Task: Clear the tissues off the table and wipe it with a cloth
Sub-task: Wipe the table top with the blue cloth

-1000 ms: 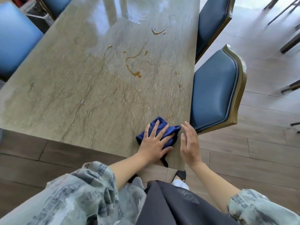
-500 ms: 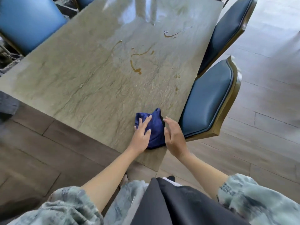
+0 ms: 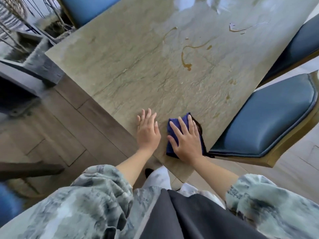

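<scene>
A folded blue cloth (image 3: 173, 123) lies near the front corner of the greenish stone table (image 3: 134, 73). My right hand (image 3: 187, 140) presses flat on the cloth, fingers spread over it. Just left of it, my left hand (image 3: 148, 131) rests open on the bare tabletop and holds nothing. Brown liquid streaks (image 3: 187, 63) and small drops mark the table beyond the cloth, with another streak (image 3: 238, 29) farther back. I see no tissues on the table.
A blue padded chair (image 3: 267, 121) stands tucked in right beside the cloth, a second one (image 3: 302, 45) behind it, and a third (image 3: 89, 9) at the far left side. Dark furniture (image 3: 25, 75) stands on the wooden floor to the left.
The cloth has passed from under my left hand to under my right hand. My left hand has moved off to the left onto bare table. The view has swung left.
</scene>
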{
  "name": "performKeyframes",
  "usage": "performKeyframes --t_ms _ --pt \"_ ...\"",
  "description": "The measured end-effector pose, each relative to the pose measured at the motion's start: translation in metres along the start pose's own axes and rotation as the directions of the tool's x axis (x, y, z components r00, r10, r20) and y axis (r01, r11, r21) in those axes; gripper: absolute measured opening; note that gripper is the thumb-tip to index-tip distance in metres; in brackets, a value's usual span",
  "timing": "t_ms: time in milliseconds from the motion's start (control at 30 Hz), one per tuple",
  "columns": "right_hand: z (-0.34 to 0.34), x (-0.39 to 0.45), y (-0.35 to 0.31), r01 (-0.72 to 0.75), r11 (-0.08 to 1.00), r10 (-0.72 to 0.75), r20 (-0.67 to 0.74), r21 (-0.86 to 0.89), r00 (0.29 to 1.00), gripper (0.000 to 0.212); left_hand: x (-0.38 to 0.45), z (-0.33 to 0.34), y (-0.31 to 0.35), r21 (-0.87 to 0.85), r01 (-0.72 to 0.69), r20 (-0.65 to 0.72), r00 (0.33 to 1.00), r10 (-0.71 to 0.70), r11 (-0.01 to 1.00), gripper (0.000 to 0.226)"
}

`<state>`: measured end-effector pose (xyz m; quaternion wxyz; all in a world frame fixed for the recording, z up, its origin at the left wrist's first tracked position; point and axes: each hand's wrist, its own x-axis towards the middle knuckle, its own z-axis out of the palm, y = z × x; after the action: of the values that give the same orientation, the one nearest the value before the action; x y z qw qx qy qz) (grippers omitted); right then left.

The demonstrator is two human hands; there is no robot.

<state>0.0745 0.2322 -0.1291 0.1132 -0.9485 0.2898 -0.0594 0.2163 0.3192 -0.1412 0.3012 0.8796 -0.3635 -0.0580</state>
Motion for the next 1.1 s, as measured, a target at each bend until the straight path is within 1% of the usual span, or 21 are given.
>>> performKeyframes --t_ms 100,167,200,267,333,433,467,500,533,567,633,700,733,800,900,933,967,1000,1100 --pt "-0.007 0.012 0.034 0.209 0.977 -0.208 -0.025 0.036 0.978 0.043 0.002 0.004 0.001 0.068 -0.003 -0.011 1.000 0.003 0.998 0.041" --pt "-0.013 0.027 0.050 0.274 0.961 -0.274 0.012 0.025 0.962 0.046 0.003 0.004 0.000 0.089 -0.002 -0.013 1.000 0.003 0.996 0.041" --pt "-0.015 0.035 0.054 0.265 0.964 -0.265 0.042 -0.001 0.963 0.051 0.004 0.004 -0.001 0.091 -0.001 -0.014 1.000 0.002 0.996 0.042" --pt "-0.018 0.051 0.058 0.151 0.985 -0.144 0.089 -0.088 0.986 0.062 0.004 0.003 0.000 0.096 0.001 -0.011 1.000 0.000 0.995 0.044" --pt "-0.019 0.064 0.058 -0.021 0.988 0.034 0.082 -0.153 0.996 0.068 0.004 0.002 0.002 0.105 -0.006 -0.006 1.000 0.007 0.994 0.045" --pt "-0.015 0.070 0.045 -0.254 0.957 0.261 0.036 -0.143 0.965 0.076 0.001 0.002 0.002 0.124 -0.017 0.012 1.000 0.015 0.992 0.046" --pt "-0.013 0.067 0.039 -0.298 0.946 0.304 0.029 -0.130 0.952 0.080 0.001 0.003 0.001 0.129 -0.009 0.014 1.000 0.007 0.992 0.046" --pt "-0.010 0.063 0.032 -0.303 0.945 0.309 0.031 -0.124 0.950 0.082 0.001 0.003 0.001 0.128 0.002 0.011 1.000 -0.004 0.992 0.046" --pt "-0.009 0.056 0.027 -0.269 0.955 0.276 0.034 -0.126 0.961 0.083 0.001 0.002 0.001 0.130 0.007 0.007 1.000 -0.008 0.991 0.046" --pt "-0.009 0.047 0.024 -0.205 0.970 0.211 0.036 -0.127 0.977 0.080 0.001 0.002 0.002 0.135 0.006 0.004 1.000 -0.006 0.991 0.045" --pt "-0.011 0.025 0.026 -0.020 0.993 0.027 0.060 -0.116 0.998 0.073 0.001 0.002 0.005 0.136 0.003 0.010 1.000 -0.005 0.991 0.045" --pt "-0.015 0.011 0.039 0.187 0.979 -0.178 0.114 -0.080 0.978 0.067 0.001 0.004 0.005 0.128 0.010 0.003 1.000 -0.011 0.992 0.044" --pt "-0.017 0.010 0.047 0.285 0.957 -0.275 0.136 -0.060 0.952 0.064 0.001 0.005 0.005 0.129 0.011 -0.010 1.000 -0.009 0.992 0.044" --pt "-0.023 0.019 0.065 0.461 0.887 -0.446 0.188 -0.039 0.875 0.060 0.000 0.006 0.006 0.134 0.008 -0.037 0.999 -0.003 0.991 0.043" --pt "-0.032 0.049 0.094 0.671 0.741 -0.639 0.295 -0.009 0.710 0.058 -0.001 0.007 0.006 0.144 0.011 -0.072 0.997 -0.001 0.989 0.041" --pt "-0.035 0.060 0.105 0.715 0.699 -0.673 0.326 -0.011 0.663 0.058 -0.002 0.008 0.007 0.154 0.016 -0.074 0.997 -0.005 0.988 0.042" --pt "-0.038 0.072 0.115 0.733 0.680 -0.686 0.340 -0.018 0.644 0.058 -0.003 0.008 0.008 0.171 0.027 -0.071 0.997 -0.015 0.985 0.043" --pt "-0.039 0.084 0.125 0.722 0.691 -0.675 0.334 -0.027 0.658 0.058 -0.003 0.009 0.009 0.197 0.046 -0.065 0.997 -0.034 0.979 0.044" --pt "-0.041 0.101 0.139 0.584 0.810 -0.552 0.271 -0.052 0.789 0.057 -0.010 0.012 0.023 0.270 0.176 -0.111 0.982 -0.151 0.947 0.047"
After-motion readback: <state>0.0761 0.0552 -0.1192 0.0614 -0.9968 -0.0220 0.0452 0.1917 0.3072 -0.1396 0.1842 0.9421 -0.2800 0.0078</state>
